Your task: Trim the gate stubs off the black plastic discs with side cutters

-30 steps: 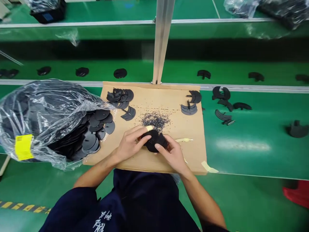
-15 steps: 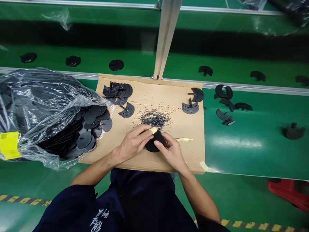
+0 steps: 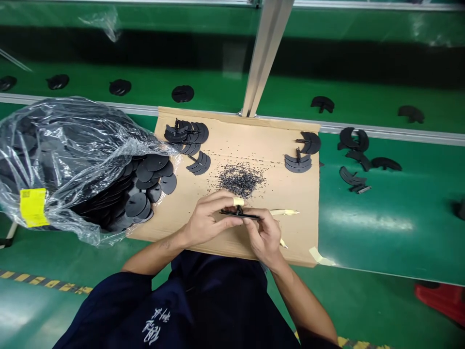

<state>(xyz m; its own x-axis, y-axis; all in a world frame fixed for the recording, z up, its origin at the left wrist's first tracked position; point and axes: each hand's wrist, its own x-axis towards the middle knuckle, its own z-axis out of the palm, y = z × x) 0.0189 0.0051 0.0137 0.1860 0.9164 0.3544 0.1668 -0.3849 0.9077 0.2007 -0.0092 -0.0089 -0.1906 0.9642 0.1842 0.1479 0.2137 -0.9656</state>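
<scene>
Between both hands I hold a flat black plastic disc (image 3: 236,214), turned almost edge-on, with a small raised part at its middle. My left hand (image 3: 212,215) grips its left side; yellowish tape wraps one fingertip. My right hand (image 3: 264,231) pinches the right side between thumb and fingers. Just beyond them lies a pile of tiny black bits (image 3: 241,180) on the cardboard sheet (image 3: 276,145). Stacked black crescent pieces sit at the left (image 3: 199,163) and right (image 3: 298,163) of the sheet. Two pale yellow pen-like sticks lie near my right hand, one partly hidden.
A clear plastic bag (image 3: 72,145) full of black discs (image 3: 136,204) spills onto the cardboard from the left. Loose black curved parts (image 3: 385,164) lie on the green table (image 3: 363,208) at right. A metal post (image 3: 267,58) rises behind the sheet. More parts stand along the back ledge.
The black disc has been tipped from showing its broad face to nearly edge-on. Both hands have shifted their fingers around it. The whole view has moved slightly.
</scene>
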